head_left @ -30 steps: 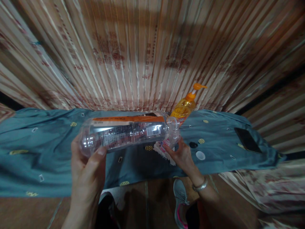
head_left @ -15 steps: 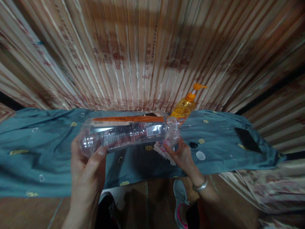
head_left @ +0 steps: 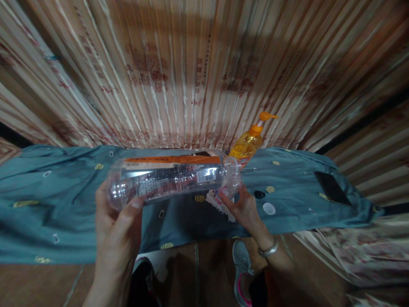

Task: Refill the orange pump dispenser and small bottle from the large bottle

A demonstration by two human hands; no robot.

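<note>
A large clear plastic bottle [head_left: 166,175] with an orange-edged label lies sideways in the air above the cloth. My left hand [head_left: 118,217] is closed around its base end at the left. At the other end, its open neck sits against a small clear plastic container [head_left: 234,182]. The fingers of my right hand [head_left: 244,209] are closed on that container, which has some pink and purple print; its exact kind is unclear. White ragged-edged material [head_left: 227,212] shows beneath these fingers. Just behind the bottle's neck stands a pump bottle [head_left: 246,145] of yellow liquid with an orange pump.
A teal patterned cloth [head_left: 73,221] covers the long surface. To the right lie a small black object [head_left: 259,194], a white disc [head_left: 269,208] and a black phone [head_left: 332,187]. A pleated curtain [head_left: 179,76] hangs behind. My shoe [head_left: 242,260] is on the tiled floor.
</note>
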